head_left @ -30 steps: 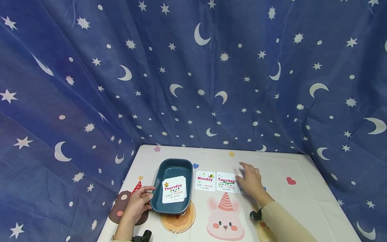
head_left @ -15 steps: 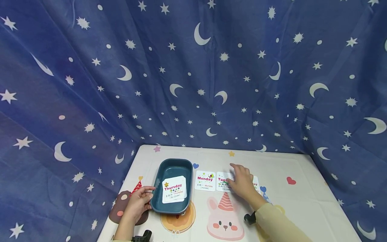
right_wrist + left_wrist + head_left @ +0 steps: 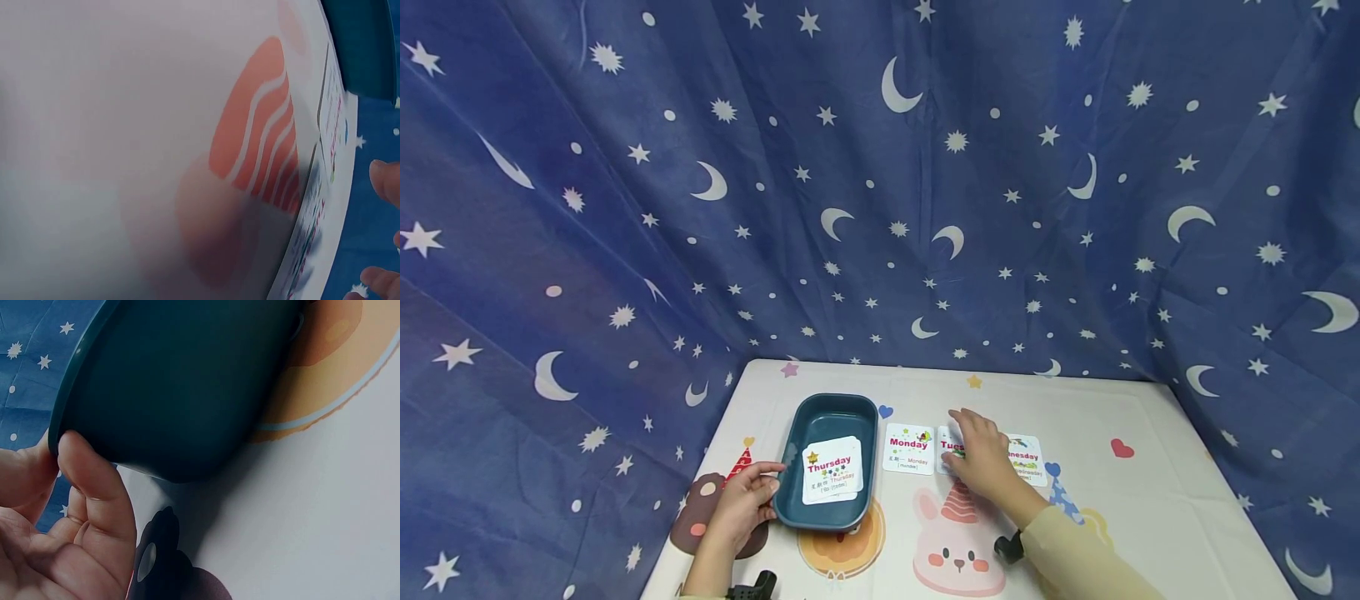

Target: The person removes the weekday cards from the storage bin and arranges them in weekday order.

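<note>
My left hand (image 3: 739, 504) pinches the left rim of a dark teal plastic tray (image 3: 833, 418). In the left wrist view a thumb and finger grip the edge of that tray (image 3: 175, 381). Inside lies a small stack of white cards, a Thursday card (image 3: 832, 468) uppermost. To the right, a Monday card (image 3: 909, 450), a Tuesday card (image 3: 947, 446) and a Wednesday card (image 3: 1028, 460) lie in a row. My right hand (image 3: 985, 460) hovers over the Tuesday card with loose, spread fingers and holds nothing; it hides much of that card and part of the Wednesday one.
A white cloth printed with cartoon animals, hearts and stars covers the table (image 3: 1157, 500). Behind and at the sides hangs a blue curtain (image 3: 880, 250) with moons and stars. A pink rabbit print (image 3: 959, 554) shows below the cards.
My right hand has moved left from the Wednesday card to over the Tuesday card, uncovering most of the Wednesday card. The left hand, the tray and the cards have not moved.
</note>
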Tool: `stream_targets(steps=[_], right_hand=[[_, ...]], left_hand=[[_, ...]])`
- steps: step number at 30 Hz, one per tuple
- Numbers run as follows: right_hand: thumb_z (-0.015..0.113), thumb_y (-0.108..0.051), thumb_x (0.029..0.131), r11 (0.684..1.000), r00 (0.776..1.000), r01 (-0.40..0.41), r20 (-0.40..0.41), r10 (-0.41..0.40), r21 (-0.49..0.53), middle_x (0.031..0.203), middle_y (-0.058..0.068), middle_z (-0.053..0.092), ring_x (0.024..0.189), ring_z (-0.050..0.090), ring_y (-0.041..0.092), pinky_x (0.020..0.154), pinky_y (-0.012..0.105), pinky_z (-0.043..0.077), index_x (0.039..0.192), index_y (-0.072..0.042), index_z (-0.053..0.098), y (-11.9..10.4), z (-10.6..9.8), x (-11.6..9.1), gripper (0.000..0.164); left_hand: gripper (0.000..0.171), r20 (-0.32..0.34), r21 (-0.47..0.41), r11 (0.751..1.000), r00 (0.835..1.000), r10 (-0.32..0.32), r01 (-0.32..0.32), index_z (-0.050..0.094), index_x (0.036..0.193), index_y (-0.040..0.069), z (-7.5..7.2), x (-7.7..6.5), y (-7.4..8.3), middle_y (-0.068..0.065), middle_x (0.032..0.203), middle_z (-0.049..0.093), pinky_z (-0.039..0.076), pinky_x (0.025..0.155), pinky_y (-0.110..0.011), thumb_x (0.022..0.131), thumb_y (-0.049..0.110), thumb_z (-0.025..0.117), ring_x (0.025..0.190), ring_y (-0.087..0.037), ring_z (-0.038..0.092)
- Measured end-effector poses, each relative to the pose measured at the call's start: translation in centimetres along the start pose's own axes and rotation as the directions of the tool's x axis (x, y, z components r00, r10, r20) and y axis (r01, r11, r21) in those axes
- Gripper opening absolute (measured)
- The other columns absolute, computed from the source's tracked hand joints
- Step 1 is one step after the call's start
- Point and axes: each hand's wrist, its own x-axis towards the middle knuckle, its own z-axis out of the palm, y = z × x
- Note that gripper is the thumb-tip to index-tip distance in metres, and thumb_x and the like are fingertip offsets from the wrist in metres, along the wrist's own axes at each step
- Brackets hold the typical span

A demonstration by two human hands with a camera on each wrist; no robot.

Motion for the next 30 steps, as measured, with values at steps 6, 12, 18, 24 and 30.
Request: stream_targets(steps=[6,12,18,24,30], right_hand=[[0.092,-0.037,0.084,1.000,1.000,0.025,0.014,-0.025,0.000,0.167,0.017,0.043,0.153,0.041,0.045,0.116,0.071,0.036,0.164,-0.020,0.041,-1.7,-0.2,-0.1,0.096],[0.098,-0.036,0.076,0.999,0.999,0.033,0.009,-0.034,0.038,0.165,0.017,0.045,0.152,0.041,0.044,0.116,0.070,0.036,0.164,-0.021,0.041,-3.3,-0.3,0.1,0.106],[0.102,-0.038,0.070,0.998,1.000,0.023,-0.020,-0.022,0.059,0.164,0.014,0.046,0.151,0.042,0.041,0.116,0.067,0.035,0.164,-0.023,0.041,-4.2,0.1,0.7,0.112],[0.102,-0.037,0.070,0.993,1.000,0.017,-0.025,-0.014,0.113,0.161,0.015,0.048,0.147,0.043,0.041,0.113,0.065,0.036,0.162,-0.023,0.044,-5.4,0.3,0.9,0.110],[0.101,-0.035,0.072,0.989,0.999,0.044,-0.035,-0.039,0.144,0.163,0.011,0.047,0.148,0.042,0.039,0.115,0.063,0.036,0.162,-0.025,0.044,-6.7,0.6,1.0,0.107]], left_hand=[[0.031,-0.002,0.008,1.000,1.000,0.000,0.000,0.068,0.134,-0.002,0.0,0.0,0.0,-0.007,0.092,0.062,0.055,0.060,-0.030,0.104,-0.005,0.059,0.069,-0.018,0.055],[0.031,-0.002,0.008,1.000,1.000,-0.001,0.001,0.068,0.133,-0.001,0.1,0.0,0.0,-0.007,0.092,0.062,0.055,0.060,-0.030,0.104,-0.004,0.059,0.070,-0.018,0.055],[0.031,-0.001,0.010,1.000,1.000,0.000,0.000,0.067,0.134,-0.001,0.2,0.0,0.1,-0.006,0.091,0.061,0.055,0.060,-0.030,0.104,-0.004,0.060,0.069,-0.018,0.055],[0.031,-0.001,0.016,1.000,1.000,0.000,0.000,0.067,0.135,-0.002,0.1,-0.1,0.2,-0.005,0.090,0.060,0.055,0.060,-0.030,0.105,-0.002,0.060,0.069,-0.018,0.054],[0.030,0.003,0.022,1.000,1.000,0.006,-0.006,0.067,0.135,-0.001,0.1,-0.2,0.2,-0.005,0.091,0.060,0.055,0.061,-0.030,0.105,-0.001,0.061,0.071,-0.019,0.054]])
